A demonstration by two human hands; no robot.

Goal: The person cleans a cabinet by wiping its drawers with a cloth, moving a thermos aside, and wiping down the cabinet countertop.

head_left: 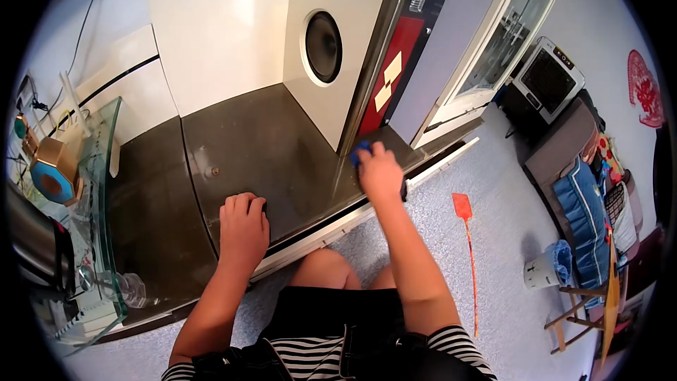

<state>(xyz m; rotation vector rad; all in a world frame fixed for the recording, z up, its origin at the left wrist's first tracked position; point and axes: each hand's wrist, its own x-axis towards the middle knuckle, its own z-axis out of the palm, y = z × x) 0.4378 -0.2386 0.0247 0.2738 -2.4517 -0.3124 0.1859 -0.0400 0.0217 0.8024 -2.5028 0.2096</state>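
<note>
My right hand holds a blue cloth against the dark countertop, close to the foot of the red and black panel. Its fingers are bent over the cloth, which is partly hidden. My left hand rests on the counter's front edge with its fingers curled; a small dark thing shows beside its fingertips, too hidden to name. Behind both hands stands a white speaker panel with a round black cone.
At the left are a glass shelf, a gold and blue octagonal object and a metal kettle. To the right, a red fly swatter and a bin stand out against the floor, near a sofa.
</note>
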